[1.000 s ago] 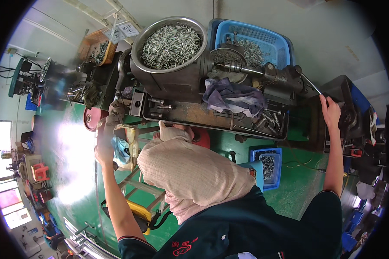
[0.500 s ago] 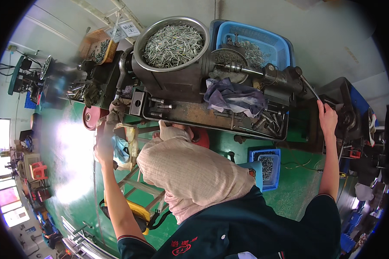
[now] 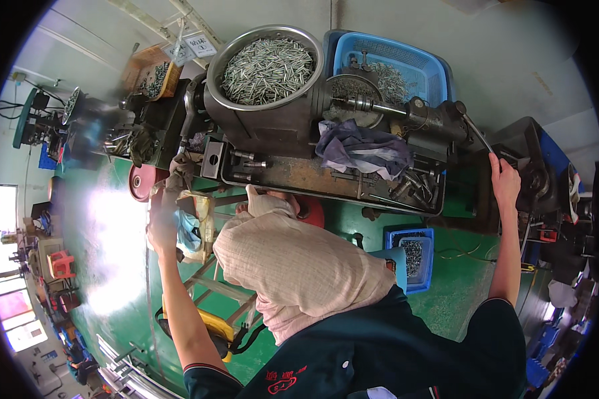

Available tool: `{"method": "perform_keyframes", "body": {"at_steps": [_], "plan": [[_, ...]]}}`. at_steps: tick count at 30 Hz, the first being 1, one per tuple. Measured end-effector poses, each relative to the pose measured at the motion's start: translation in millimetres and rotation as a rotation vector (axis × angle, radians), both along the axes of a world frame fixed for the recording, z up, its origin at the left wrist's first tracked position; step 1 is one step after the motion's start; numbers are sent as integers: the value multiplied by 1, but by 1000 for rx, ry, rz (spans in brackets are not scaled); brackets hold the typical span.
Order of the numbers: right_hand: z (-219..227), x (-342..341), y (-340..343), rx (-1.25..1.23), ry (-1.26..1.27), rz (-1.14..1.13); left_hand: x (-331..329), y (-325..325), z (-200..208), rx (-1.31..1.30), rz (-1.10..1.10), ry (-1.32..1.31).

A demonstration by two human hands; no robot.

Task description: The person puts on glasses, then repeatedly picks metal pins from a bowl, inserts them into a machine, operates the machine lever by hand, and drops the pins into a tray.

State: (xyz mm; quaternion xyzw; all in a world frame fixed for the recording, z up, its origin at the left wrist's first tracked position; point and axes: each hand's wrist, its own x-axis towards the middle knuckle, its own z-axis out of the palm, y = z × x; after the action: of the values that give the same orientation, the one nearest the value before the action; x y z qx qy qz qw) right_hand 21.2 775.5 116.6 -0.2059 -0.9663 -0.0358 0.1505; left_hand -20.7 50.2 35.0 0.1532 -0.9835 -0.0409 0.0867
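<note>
right hand [image 3: 504, 183] fingers wrap the machine's lever [image 3: 478, 136]; left hand [image 3: 161, 226] is blurred near the red wheel [image 3: 142, 181], grip unclear.

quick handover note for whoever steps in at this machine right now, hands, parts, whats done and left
Right hand: raised to the right end of the machine, gripping the long metal lever.
Left hand: out at the left end of the machine by the red wheel; blurred, so I cannot tell what it holds.
Parts: round metal bowl on top is heaped with small metal pins; more lie in the blue basket behind and the small blue bin on the floor.
A rag lies on the tray.
Done and left: pins processed cannot be counted; the bowl is full.
</note>
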Motion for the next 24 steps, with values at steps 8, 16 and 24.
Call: {"method": "perform_keyframes", "body": {"at_steps": [8, 16, 24], "plan": [[0, 0, -5, 36, 15, -15, -2, 3, 0, -14, 11, 39], [3, 0, -8, -17, -20, -47, 0, -4, -4, -8, -3, 53], [-14, -42, 25, 417, 328, 5, 0, -5, -7, -12, 2, 66]]}}
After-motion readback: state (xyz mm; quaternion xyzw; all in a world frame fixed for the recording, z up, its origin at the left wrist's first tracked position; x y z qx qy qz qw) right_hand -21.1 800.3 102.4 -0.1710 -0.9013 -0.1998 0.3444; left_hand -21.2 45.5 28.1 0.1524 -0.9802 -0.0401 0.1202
